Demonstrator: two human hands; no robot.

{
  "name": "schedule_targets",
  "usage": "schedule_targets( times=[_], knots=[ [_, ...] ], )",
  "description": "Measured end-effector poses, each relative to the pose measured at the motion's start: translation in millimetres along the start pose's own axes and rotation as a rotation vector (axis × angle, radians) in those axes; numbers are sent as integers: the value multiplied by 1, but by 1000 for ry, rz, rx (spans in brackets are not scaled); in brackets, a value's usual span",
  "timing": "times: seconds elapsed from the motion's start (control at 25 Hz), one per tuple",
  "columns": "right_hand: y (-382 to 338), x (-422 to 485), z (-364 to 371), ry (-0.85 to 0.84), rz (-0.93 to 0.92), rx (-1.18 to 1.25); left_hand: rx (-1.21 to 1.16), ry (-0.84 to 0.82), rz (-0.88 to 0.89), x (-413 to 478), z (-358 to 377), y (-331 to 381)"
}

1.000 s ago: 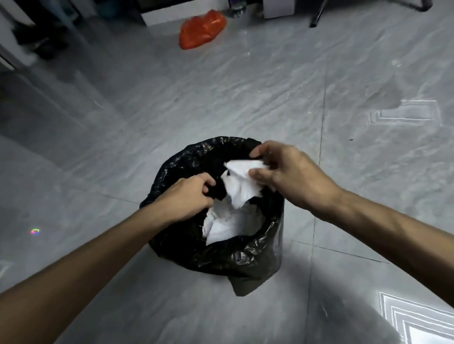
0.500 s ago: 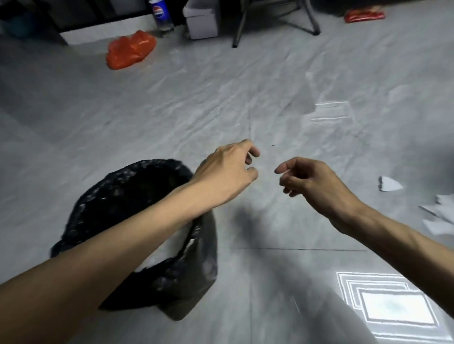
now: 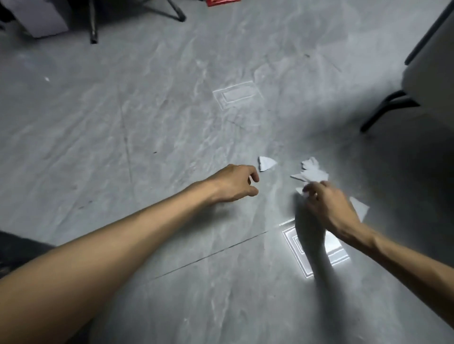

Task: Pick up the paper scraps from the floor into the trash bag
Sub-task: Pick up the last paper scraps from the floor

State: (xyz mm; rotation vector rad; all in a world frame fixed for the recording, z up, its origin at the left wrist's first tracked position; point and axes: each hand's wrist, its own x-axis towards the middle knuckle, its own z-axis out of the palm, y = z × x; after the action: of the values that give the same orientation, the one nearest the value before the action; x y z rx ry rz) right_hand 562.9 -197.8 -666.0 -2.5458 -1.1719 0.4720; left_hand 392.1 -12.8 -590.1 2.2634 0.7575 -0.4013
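Observation:
White paper scraps lie on the grey tiled floor. A small torn scrap [image 3: 266,163] sits just beyond the fingertips of my left hand [image 3: 234,183], which is open and empty above the floor. A crumpled cluster of scraps [image 3: 310,170] lies to the right of it. My right hand [image 3: 328,205] reaches down onto the near edge of that cluster, its fingertips pinching a small scrap [image 3: 302,192]. Another flat scrap [image 3: 360,208] pokes out from behind my right wrist. Only the black trash bag's edge [image 3: 14,248] shows at the far left, behind my left forearm.
A dark chair leg [image 3: 383,108] and a pale seat edge stand at the right. Black stand legs [image 3: 93,24] and a grey box [image 3: 36,17] are at the top left. A red packet [image 3: 221,2] lies at the top edge. Light reflections shine on the tiles.
The view has swung right, away from the trash bag. Both hands left the bag and moved over to the scraps; my right hand has dropped onto the cluster.

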Motion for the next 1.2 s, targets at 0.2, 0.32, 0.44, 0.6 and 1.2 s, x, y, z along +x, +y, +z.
schedule_targets(
  times=[0.2, 0.32, 0.44, 0.6, 1.2],
  knots=[
    [27, 47, -4, 105, 45, -75, 45, 134, 22, 52, 26, 8],
    [27, 50, 1, 147, 19, 28, 56, 233, 41, 87, 33, 13],
    [27, 37, -11, 299, 79, 294, 119, 238, -5, 113, 42, 4],
    [54, 3, -24, 295, 151, 353, 54, 337, -15, 123, 53, -7],
    [74, -35, -23, 259, 473, 838, 240, 144, 376, 100, 117, 53]
  ],
)
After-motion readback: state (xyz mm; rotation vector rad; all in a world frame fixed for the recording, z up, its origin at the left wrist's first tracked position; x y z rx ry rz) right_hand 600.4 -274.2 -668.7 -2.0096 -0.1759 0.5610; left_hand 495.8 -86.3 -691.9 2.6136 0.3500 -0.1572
